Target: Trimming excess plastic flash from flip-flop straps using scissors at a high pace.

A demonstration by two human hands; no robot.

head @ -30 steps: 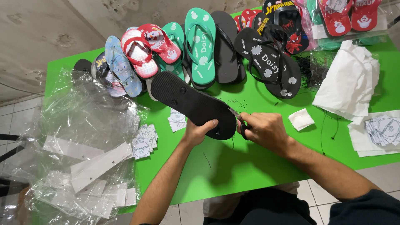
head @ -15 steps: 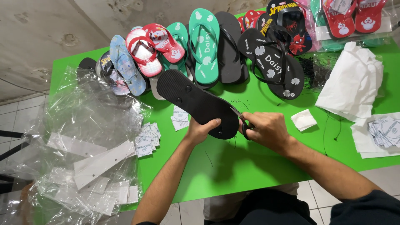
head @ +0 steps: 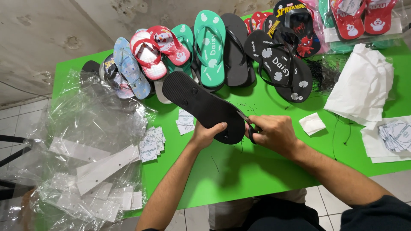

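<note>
Black sandal sole (head: 201,105), likely light, bendy foam, is held above the green counter (head: 239,167), heel pinched by left hand (head: 205,134); right hand (head: 274,134) is closed on scissors (head: 247,124) at the heel edge.

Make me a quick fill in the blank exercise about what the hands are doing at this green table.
The left hand holds a ____ sandal sole.
The right hand holds ____ against the sole's edge.
The table is ____.
Clear plastic bags lie on the person's ____ side.

Missing words: black; scissors; green; left
</note>
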